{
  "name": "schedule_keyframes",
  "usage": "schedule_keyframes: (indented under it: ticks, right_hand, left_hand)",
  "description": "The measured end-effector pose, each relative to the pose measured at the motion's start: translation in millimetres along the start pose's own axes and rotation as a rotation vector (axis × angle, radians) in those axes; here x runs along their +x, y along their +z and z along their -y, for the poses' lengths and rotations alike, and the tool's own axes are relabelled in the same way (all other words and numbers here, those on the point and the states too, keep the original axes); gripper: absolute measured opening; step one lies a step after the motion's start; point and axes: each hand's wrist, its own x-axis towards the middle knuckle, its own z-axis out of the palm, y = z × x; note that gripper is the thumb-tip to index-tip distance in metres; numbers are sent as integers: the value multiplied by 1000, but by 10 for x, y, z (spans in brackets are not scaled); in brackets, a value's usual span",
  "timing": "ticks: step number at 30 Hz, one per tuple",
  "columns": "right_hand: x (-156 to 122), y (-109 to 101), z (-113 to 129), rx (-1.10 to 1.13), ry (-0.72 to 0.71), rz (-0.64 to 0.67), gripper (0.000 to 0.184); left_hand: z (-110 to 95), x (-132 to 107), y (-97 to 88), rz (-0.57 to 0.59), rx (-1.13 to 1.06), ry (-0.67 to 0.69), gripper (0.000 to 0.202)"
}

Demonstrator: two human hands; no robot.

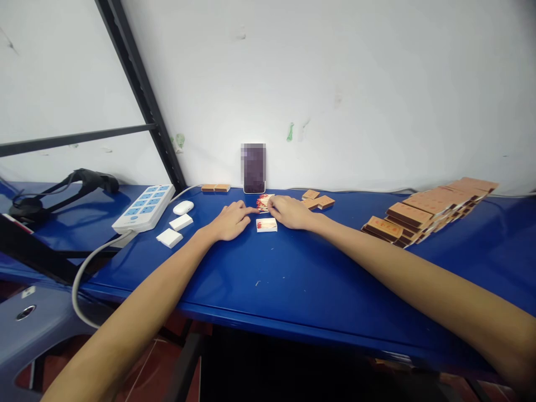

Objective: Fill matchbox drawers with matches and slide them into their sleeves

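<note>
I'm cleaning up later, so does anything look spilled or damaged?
Yes, slightly: pale specks are scattered on the blue table, nearer its front edge than the matchbox tray, like stray debris. The white wall also has a green mark, possibly damage.

Head-worn, the single camera looks forward and down across the glossy blue tabletop [234,279] toward a scuffed white wall [355,84].

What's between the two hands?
The head view shows red-tipped matches between the left hand and right hand; a white tray holding more sits nearer the person.
</note>
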Motion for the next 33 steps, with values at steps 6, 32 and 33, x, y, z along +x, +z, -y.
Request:
schedule_keyframes:
  ticks: [6, 32, 33]
  right_hand:
    - [4, -1, -9, 32, -60, 25, 18]
    - [-107, -471, 327, 126, -186, 365, 14]
    - [-112, -468, 346, 137, -180, 369, 13]
  left_hand:
    - [-24, -5, -26, 10, -16, -4, 48]
    - [6, 26, 89, -44, 23, -46, 48]
    - [-1, 31, 94, -44, 27, -57, 49]
